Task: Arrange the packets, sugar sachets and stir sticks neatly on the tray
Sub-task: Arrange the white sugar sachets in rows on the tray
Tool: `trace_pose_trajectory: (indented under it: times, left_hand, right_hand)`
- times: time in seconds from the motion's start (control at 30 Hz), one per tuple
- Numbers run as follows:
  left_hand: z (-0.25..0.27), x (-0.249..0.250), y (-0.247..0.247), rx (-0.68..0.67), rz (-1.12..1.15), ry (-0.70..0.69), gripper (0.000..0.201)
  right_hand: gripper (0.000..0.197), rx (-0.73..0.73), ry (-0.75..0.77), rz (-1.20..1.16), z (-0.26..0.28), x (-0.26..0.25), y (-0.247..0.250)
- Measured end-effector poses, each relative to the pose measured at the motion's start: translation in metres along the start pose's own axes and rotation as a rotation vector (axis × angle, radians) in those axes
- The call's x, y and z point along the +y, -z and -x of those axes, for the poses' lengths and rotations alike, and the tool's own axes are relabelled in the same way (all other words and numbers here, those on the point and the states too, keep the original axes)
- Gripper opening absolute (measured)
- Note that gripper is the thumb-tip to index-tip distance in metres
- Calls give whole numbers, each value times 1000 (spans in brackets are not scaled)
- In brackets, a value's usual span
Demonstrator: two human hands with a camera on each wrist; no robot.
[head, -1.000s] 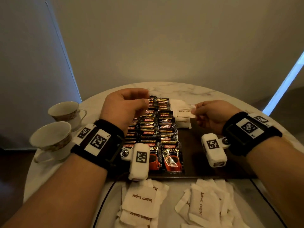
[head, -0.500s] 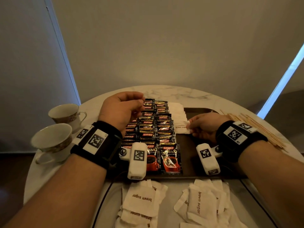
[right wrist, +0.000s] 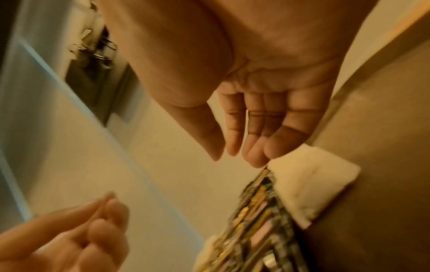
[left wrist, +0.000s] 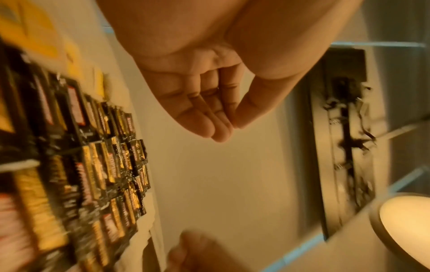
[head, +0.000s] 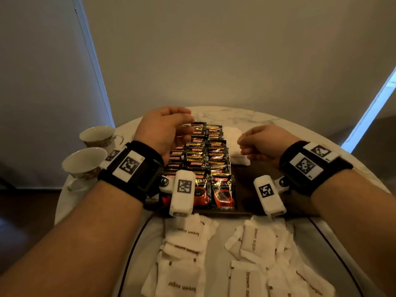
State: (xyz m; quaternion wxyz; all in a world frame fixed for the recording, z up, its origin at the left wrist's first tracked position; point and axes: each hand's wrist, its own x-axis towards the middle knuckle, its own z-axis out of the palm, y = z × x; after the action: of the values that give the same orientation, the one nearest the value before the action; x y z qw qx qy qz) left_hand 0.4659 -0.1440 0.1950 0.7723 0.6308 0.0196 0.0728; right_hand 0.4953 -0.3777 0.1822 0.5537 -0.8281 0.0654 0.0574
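Observation:
Black-and-red coffee packets [head: 203, 155] lie in overlapping rows on the left of the dark tray [head: 246, 189]. Beside them on the right runs a column of white sugar sachets [head: 232, 132]. My left hand [head: 188, 125] hovers over the far packets [left wrist: 93, 156] with its thumb near the fingertips and holds nothing, as the left wrist view shows [left wrist: 227, 127]. Just above the sachet column hangs my right hand [head: 242, 142]. In the right wrist view it [right wrist: 232, 152] is relaxed and empty above a sachet [right wrist: 309, 184]. No stir sticks are in view.
Two loose piles of brown-sugar sachets [head: 186, 243] [head: 257, 243] lie on the table in front of the tray. Two teacups [head: 96, 136] [head: 83, 163] stand at the table's left edge. The tray's right half is bare.
My right hand set its sachet down at the near end of the sachet column, let go and lifted away empty. The left hand stayed over the packets. The view tilted up.

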Motion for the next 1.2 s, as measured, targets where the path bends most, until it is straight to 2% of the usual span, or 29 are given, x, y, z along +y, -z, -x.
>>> trace_pose_trajectory:
  times: [0.07, 0.13, 0.27, 0.37, 0.43, 0.5, 0.57, 0.63, 0.77, 0.9, 1.03, 1.2]
  left_hand:
    - [22, 8, 4, -30, -110, -28, 11]
    - [49, 12, 16, -89, -270, -40, 13]
    - [98, 10, 49, -185, -615, 44, 20]
    - [132, 9, 70, -277, -848, 140, 21]
    - [153, 9, 76, -356, -942, 241, 32]
    - [169, 7, 77, -423, -1021, 371, 45]
    - [181, 3, 76, -457, -1130, 396, 53]
    - [185, -1, 75, -430, -1222, 333, 52]
    - [184, -2, 73, -361, -1243, 300, 42]
    - [179, -1, 73, -337, -1265, 241, 29]
    - [175, -6, 80, -290, -1144, 257, 25]
    - [169, -11, 87, -263, -797, 263, 28]
  right_hand:
    - [14, -100, 134, 133, 22, -14, -6]
    - [20, -276, 213, 307, 51, -29, -18]
    - [49, -583, 300, 745, 113, -45, -50]
    - [70, -693, 410, 1032, 146, -40, -68]
    - [91, -734, 449, 1187, 160, -32, -78]
    - [105, -715, 475, 1321, 169, -23, -87]
    - [102, -697, 500, 1412, 176, -18, -96]
    - [92, -693, 519, 1469, 179, -18, -103]
    - [73, -686, 582, 1502, 178, -26, -113]
    - [70, -681, 585, 1424, 170, -27, -119]
    - [62, -663, 596, 1371, 163, -25, -125]
    - [54, -611, 525, 1192, 146, -28, -119]
